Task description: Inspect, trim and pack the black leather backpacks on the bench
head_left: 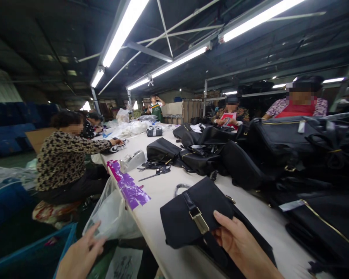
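My right hand (235, 236) grips the edge of a black bag's flap (189, 213), thumb on top and fingers curled underneath. A strap with a gold buckle (200, 221) crosses the front of the flap. Part of the bag's body lies behind my hand on the table. My left hand (83, 250) is off the table's left edge with its fingers apart and nothing in them. It is nearest to a clear plastic bag (113, 217) hanging at the table edge, above a blue bin (31, 255).
Black bags (203, 151) are heaped along the right of the white table (151, 236). A tape dispenser (133, 161) stands by purple tape (130, 188) on the left edge. A co-worker (66, 159) sits at left; others are across the table and at its far end.
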{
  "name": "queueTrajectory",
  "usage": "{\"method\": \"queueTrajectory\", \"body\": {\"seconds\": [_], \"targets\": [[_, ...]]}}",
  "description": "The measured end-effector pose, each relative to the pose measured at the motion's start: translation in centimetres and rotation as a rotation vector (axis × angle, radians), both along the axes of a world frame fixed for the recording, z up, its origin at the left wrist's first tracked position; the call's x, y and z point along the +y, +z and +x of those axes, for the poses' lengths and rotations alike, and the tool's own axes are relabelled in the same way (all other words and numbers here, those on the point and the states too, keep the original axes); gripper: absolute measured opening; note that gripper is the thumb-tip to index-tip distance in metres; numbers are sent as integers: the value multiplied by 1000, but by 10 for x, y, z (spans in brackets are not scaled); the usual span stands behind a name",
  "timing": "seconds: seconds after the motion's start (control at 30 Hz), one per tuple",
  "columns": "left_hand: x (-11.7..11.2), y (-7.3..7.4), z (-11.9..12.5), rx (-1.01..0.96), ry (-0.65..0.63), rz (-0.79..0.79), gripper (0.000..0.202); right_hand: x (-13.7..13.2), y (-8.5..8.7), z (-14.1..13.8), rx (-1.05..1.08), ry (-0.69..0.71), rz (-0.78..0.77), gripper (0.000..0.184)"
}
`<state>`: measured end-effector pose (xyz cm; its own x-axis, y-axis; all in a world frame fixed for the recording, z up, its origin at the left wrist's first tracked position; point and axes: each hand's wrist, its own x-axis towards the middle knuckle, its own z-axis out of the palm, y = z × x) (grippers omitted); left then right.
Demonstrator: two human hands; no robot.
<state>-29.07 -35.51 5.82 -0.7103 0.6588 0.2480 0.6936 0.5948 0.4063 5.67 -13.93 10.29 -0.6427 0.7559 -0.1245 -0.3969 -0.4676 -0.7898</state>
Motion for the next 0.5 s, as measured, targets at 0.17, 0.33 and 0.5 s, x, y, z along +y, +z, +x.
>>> {"method": "queueTrajectory", "body": {"seconds": [0.17,0.33,0.5], "targets": [[7,-29,-3,226,-59,27,74,4,1,15,-3,-20,-17,39],[35,-56,22,110,-311,2,89,4,-15,29,-16,-49,-104,46],[79,-60,95,-7,-661,-1,106,14,-37,65,-167,-190,-90,57]]}}
